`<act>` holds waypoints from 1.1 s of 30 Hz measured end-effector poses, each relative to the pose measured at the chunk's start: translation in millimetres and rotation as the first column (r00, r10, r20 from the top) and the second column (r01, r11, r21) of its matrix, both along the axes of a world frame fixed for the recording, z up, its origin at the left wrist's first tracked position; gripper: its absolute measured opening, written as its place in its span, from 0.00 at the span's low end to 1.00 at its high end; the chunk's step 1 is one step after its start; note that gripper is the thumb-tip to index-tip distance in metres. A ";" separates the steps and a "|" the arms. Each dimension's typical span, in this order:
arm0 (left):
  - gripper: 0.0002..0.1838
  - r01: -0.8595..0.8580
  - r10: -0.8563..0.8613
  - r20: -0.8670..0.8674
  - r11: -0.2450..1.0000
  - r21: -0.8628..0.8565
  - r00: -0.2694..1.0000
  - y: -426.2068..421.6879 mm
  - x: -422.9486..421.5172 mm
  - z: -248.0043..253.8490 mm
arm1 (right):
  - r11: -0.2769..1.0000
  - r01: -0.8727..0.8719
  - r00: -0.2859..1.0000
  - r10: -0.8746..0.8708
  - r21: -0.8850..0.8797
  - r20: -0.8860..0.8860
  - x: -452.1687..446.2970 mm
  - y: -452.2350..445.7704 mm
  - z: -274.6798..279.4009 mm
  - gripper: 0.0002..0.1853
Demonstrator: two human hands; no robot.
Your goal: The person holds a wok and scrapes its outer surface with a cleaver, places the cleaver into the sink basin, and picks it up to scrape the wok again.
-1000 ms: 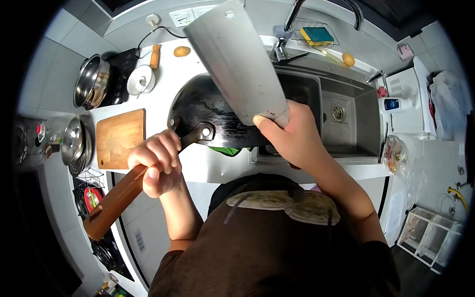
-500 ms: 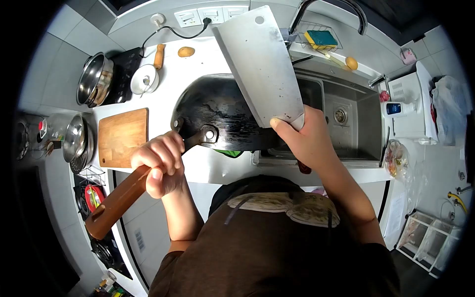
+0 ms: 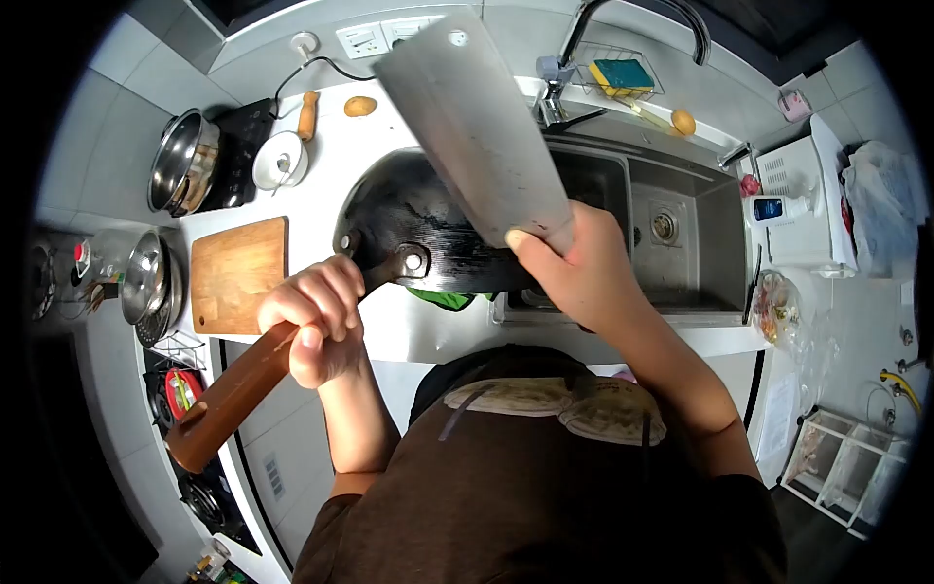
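Observation:
My left hand (image 3: pixel 319 316) is closed around the brown wooden handle of a black wok (image 3: pixel 389 200). The wok is held over the counter and the left part of the sink (image 3: pixel 705 268), and its surface looks worn near the rivets. In my right hand (image 3: pixel 589 277) is a wide-bladed cleaver (image 3: pixel 477 131), gripped at the base of the blade with the thumb on the metal. The blade points up and to the left, in front of part of the wok. The cleaver's handle is hidden behind my hand.
A wooden cutting board (image 3: pixel 241 268) lies left on the counter (image 3: pixel 341 127). Behind it are a white bowl (image 3: pixel 280 161), a potato (image 3: pixel 360 106) and a steel pot (image 3: pixel 185 161) by a black cooktop. Green cloth (image 3: pixel 443 299) shows beneath the wok. A faucet (image 3: pixel 699 39) arches over the sink.
The cleaver and my right hand have shifted left, with the blade tilting further left and slightly blurred. My left hand and the wok have barely moved.

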State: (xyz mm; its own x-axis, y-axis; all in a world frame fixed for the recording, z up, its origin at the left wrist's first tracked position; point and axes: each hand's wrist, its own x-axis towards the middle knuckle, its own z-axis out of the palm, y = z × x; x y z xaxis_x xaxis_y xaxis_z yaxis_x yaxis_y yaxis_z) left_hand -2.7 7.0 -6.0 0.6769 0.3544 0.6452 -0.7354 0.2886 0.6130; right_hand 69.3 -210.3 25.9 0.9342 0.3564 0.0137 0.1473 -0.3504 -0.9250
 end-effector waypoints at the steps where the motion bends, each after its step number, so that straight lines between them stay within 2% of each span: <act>1: 0.14 -0.008 0.008 0.005 1.000 0.002 1.000 1.1 -0.2 -0.7 | 1.000 -0.008 1.000 0.008 0.002 0.005 0.9 -3.4 -0.5 0.10; 3: 0.14 -0.011 0.011 0.011 1.000 -0.016 1.000 2.4 -0.5 -3.7 | 0.999 0.020 0.998 -0.022 -0.035 -0.053 3.6 -9.2 -1.2 0.10; 4: 0.14 -0.018 0.018 0.001 1.000 -0.014 1.000 2.2 -0.7 -3.4 | 1.000 0.007 0.999 -0.008 0.028 0.037 3.9 -4.1 -3.2 0.10; 5: 0.14 -0.012 0.012 0.000 1.000 -0.016 1.000 1.2 0.0 -2.5 | 1.000 0.014 0.999 -0.015 0.026 0.035 3.1 -0.1 -1.3 0.10; 7: 0.13 -0.022 0.022 -0.002 0.999 -0.024 1.000 -0.8 1.3 -0.7 | 0.996 -0.053 0.993 0.046 -0.069 -0.112 1.7 6.7 8.2 0.09; 11: 0.13 -0.025 0.025 0.007 1.000 -0.019 1.000 1.5 0.0 -1.6 | 0.996 -0.040 0.999 0.038 -0.077 -0.033 4.0 -5.4 6.0 0.08; 12: 0.13 -0.029 0.029 0.013 0.999 -0.026 0.999 1.8 0.5 -2.5 | 0.999 -0.020 0.995 0.016 -0.035 -0.102 2.6 -6.4 8.5 0.08; 15: 0.13 -0.027 0.027 -0.025 1.000 -0.008 0.999 -2.9 0.8 0.2 | 0.993 -0.040 0.998 0.034 -0.114 -0.055 1.5 7.6 12.7 0.09; 17: 0.13 -0.034 0.035 -0.059 0.999 0.028 0.998 -5.2 0.6 1.5 | 0.994 -0.062 0.996 0.056 -0.092 -0.066 -0.6 9.4 7.5 0.09; 19: 0.13 -0.011 0.011 0.009 1.000 0.000 1.000 -3.7 0.8 0.6 | 1.000 -0.005 1.000 0.004 -0.017 -0.024 -1.9 6.8 3.4 0.11; 20: 0.13 -0.020 0.020 0.010 1.000 0.002 1.000 -2.5 0.5 0.3 | 0.998 -0.002 0.999 0.005 -0.063 0.040 0.4 1.6 3.2 0.10; 22: 0.13 -0.018 0.018 0.023 1.000 -0.007 1.000 -1.4 0.6 -1.4 | 0.999 -0.023 0.999 0.025 -0.049 0.048 4.0 2.4 1.0 0.10; 24: 0.13 -0.018 0.019 0.011 1.000 -0.016 1.000 -0.9 -0.2 -1.2 | 1.000 -0.006 1.000 0.006 0.002 0.016 1.4 6.7 2.4 0.10; 27: 0.14 -0.021 0.021 0.005 1.000 -0.012 1.000 -1.9 0.9 -0.2 | 0.997 -0.035 0.999 0.034 -0.064 -0.015 1.1 9.4 9.3 0.10; 33: 0.14 -0.007 0.007 -0.001 1.000 -0.018 1.000 -2.2 1.6 0.4 | 0.998 -0.043 0.998 0.041 -0.041 -0.048 -1.3 7.7 10.6 0.08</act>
